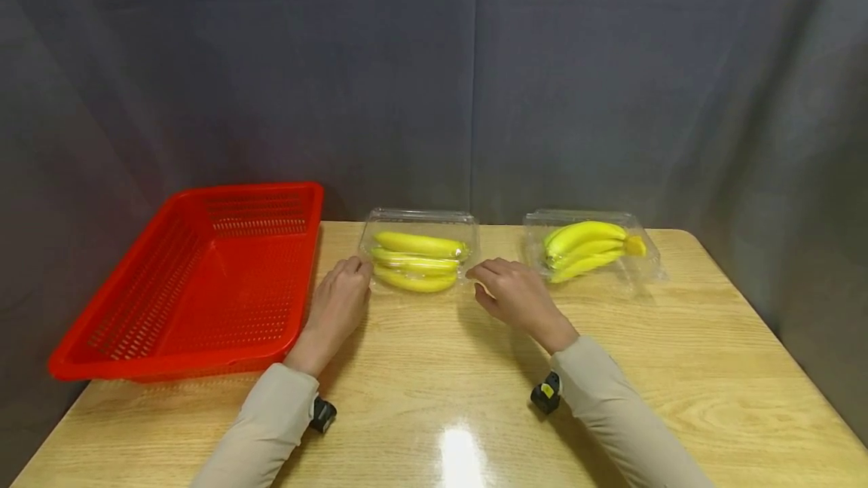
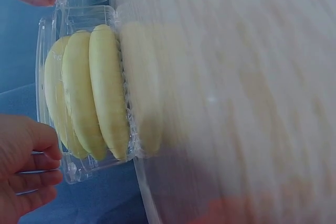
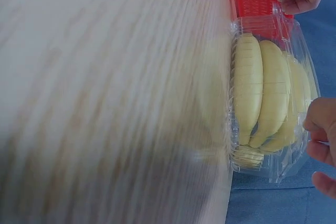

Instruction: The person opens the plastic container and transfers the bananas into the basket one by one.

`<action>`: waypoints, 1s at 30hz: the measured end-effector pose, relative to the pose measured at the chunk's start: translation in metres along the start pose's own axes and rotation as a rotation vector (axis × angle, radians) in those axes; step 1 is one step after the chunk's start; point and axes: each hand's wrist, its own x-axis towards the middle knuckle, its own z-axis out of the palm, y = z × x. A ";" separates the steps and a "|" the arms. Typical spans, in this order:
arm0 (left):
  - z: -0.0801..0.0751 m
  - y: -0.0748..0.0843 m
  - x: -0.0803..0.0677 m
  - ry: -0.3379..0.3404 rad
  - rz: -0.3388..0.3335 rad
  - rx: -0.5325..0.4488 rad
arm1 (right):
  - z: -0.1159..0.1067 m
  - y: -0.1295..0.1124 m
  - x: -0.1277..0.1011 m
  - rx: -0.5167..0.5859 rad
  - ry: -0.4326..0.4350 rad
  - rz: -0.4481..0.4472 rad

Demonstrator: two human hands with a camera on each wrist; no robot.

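Note:
A clear plastic clamshell box (image 1: 419, 260) with several yellow bananas stands shut on the wooden table (image 1: 441, 375), just past both hands. My left hand (image 1: 353, 277) is at the box's left end, fingers loosely curled, fingertips at its corner. My right hand (image 1: 491, 281) is at the right end in the same way. In the left wrist view the left hand (image 2: 29, 163) sits right beside the box (image 2: 86, 87) corner. The right wrist view shows the right hand (image 3: 321, 140) with its fingertips against the box (image 3: 268, 98) rim. Neither hand visibly wraps round the box.
A red perforated basket (image 1: 169, 360) with nothing in it lies at the table's left, hanging over the edge. A second clear box of bananas (image 1: 588, 247) stands to the right. A dark grey curtain closes off the back.

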 end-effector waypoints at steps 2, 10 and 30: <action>0.001 0.000 -0.001 0.000 -0.002 -0.003 | 0.001 0.000 0.000 -0.005 -0.021 0.009; 0.004 -0.001 -0.002 -0.003 0.010 -0.002 | 0.001 -0.003 0.002 -0.005 -0.059 0.020; 0.001 0.000 0.002 -0.062 -0.003 0.017 | 0.003 0.004 0.007 -0.065 -0.044 -0.086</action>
